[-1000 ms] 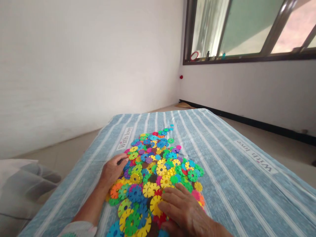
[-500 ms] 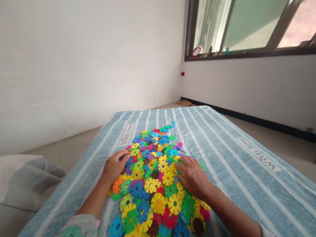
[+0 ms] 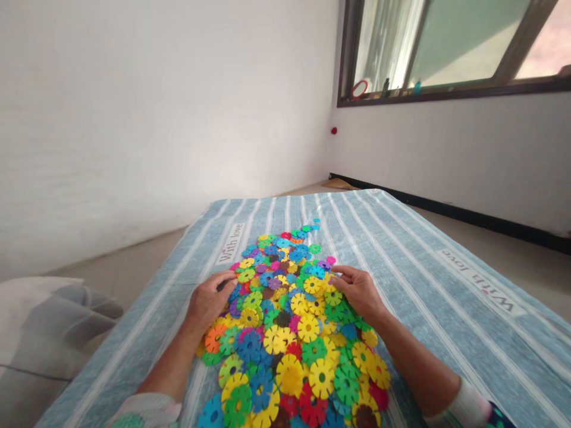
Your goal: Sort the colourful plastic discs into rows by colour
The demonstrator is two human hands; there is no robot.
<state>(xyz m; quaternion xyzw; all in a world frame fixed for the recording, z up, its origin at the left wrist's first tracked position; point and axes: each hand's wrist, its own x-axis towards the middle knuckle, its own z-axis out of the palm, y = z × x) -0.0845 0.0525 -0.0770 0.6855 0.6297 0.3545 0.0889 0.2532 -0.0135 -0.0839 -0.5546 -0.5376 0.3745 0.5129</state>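
Observation:
A long pile of flower-shaped plastic snap discs (image 3: 285, 339) in many colours lies on a blue-and-white striped cloth (image 3: 414, 285). My left hand (image 3: 212, 300) rests against the pile's left edge, fingers curved with a gap between thumb and forefinger; no disc shows in its grasp. On the opposite edge, my right hand (image 3: 360, 292) has thumb and forefinger apart, their tips touching or just over a yellow disc (image 3: 333, 295). Its other fingers are partly hidden behind the hand. Several discs lie over one another close to both hands.
The cloth covers a bed-like or table-like surface with a far edge near the wall (image 3: 178, 107). Grey-white fabric (image 3: 57, 321) hangs at the left. A window (image 3: 459, 47) with small items on its sill is at the upper right.
My right hand has drawn back from over the pile to its right edge, uncovering green and yellow discs. My left hand stays in place. The view has shifted slightly.

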